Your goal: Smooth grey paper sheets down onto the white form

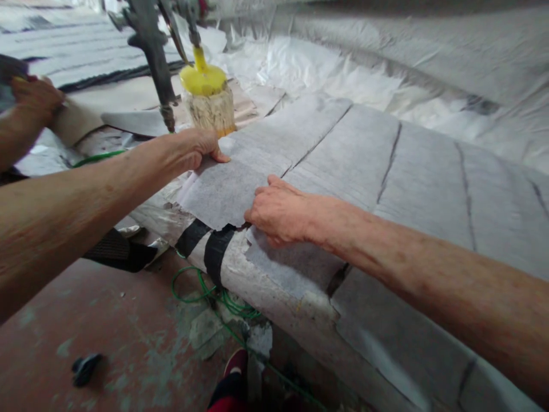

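A thin grey-white sheet of fibre tissue [227,183] lies on the curved grey surface of a large mould [429,183]. My left hand [189,150] presses flat on the sheet's far edge, thumb out. At the sheet's near right corner, my right hand [278,212] rests on it with fingers bent, pinning it down. Several similar sheets cover the mould further right, with dark seams between them. Just beyond my left hand stands a yellow-capped brush [208,94] with pale bristles.
Another person's hand [34,100] works at the far left on a beige strip. A dark metal spray gun [152,51] hangs beside the brush. Black tape bands [206,243] wrap the mould's edge. Green cord [206,294] lies on the reddish floor. Silver plastic sheeting [343,63] covers the back.
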Motion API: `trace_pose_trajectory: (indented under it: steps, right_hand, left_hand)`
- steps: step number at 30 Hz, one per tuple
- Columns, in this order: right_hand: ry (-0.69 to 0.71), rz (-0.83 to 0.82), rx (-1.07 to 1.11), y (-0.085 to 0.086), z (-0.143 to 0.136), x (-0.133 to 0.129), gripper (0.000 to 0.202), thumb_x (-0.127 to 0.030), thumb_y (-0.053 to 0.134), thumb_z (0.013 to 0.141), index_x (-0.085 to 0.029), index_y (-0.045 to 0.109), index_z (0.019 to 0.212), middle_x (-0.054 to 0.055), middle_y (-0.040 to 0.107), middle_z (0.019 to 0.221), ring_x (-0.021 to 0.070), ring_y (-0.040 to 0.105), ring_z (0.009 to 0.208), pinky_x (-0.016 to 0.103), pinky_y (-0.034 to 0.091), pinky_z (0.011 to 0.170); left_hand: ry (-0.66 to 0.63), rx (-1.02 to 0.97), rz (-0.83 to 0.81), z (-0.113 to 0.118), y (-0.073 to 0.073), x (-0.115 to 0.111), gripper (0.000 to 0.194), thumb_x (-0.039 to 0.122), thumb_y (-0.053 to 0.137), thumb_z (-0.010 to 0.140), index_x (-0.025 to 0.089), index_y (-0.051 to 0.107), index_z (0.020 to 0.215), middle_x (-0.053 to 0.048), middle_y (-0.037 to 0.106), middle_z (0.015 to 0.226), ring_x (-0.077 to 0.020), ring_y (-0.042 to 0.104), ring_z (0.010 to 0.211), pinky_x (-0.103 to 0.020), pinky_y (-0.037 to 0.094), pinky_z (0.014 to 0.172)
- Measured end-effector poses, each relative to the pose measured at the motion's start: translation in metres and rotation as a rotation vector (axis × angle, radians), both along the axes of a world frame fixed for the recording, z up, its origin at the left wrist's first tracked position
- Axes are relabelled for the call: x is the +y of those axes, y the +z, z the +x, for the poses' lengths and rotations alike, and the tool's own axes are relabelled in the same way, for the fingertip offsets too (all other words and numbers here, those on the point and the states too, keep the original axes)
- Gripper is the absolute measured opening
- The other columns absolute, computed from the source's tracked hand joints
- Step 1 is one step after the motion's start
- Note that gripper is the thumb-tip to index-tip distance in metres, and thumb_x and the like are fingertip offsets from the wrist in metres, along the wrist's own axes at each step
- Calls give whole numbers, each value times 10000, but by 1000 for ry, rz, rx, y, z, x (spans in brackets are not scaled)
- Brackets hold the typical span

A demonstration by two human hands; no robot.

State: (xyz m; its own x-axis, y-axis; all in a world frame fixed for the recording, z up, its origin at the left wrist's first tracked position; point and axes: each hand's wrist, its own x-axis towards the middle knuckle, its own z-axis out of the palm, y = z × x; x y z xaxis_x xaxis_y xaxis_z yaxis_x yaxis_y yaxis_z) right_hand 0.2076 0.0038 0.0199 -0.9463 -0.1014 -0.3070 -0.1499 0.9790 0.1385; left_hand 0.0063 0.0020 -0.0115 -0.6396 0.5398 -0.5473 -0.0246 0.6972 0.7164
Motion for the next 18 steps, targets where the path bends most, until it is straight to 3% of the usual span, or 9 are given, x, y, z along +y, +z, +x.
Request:
trace_pose_trajectory:
  steps: [5, 9, 12, 15, 18]
  right_hand:
    - [-159, -156, -45, -2, 6, 5, 176, -54, 446, 784, -160, 564, 709, -23, 516, 671, 116, 459, 604, 291, 356, 614]
    - [-122, -190, -60, 2, 8, 10, 311, -38, 313, 862, -157, 551, 701, -30, 529, 678, 108, 461, 611, 275, 337, 588]
    - [-28, -203, -90, 15, 11, 9, 210, -92, 466, 816, -171, 558, 644, -35, 529, 651, 129, 478, 681, 293, 327, 639]
    - [88, -189, -115, 31, 16, 9, 116, -111, 651, 664, -180, 574, 611, -31, 533, 641, 162, 473, 764, 323, 294, 691]
    - [154, -236, -47, 46, 24, 17, 139, -34, 620, 601, -163, 569, 597, -19, 535, 647, 152, 445, 726, 320, 271, 669]
  left_hand:
    - [4, -54, 22, -9, -9, 3, 331, -50, 573, 631, 149, 579, 895, -3, 587, 636, -196, 599, 763, -394, 493, 805]
    - [16, -66, 38, -12, -13, 4, 309, -55, 598, 594, 146, 592, 829, -16, 583, 593, -220, 606, 751, -406, 506, 785]
    - [12, -21, 28, -11, -13, 4, 295, -21, 606, 625, 126, 588, 880, -2, 567, 566, -218, 606, 754, -413, 515, 760]
    - [-38, 51, 2, -10, -13, 3, 274, 17, 612, 665, 115, 586, 920, 6, 576, 585, -185, 603, 735, -393, 517, 775]
    - [-125, 152, 4, -11, -15, 3, 223, 42, 610, 690, 91, 594, 907, 15, 580, 588, -147, 593, 700, -367, 519, 794]
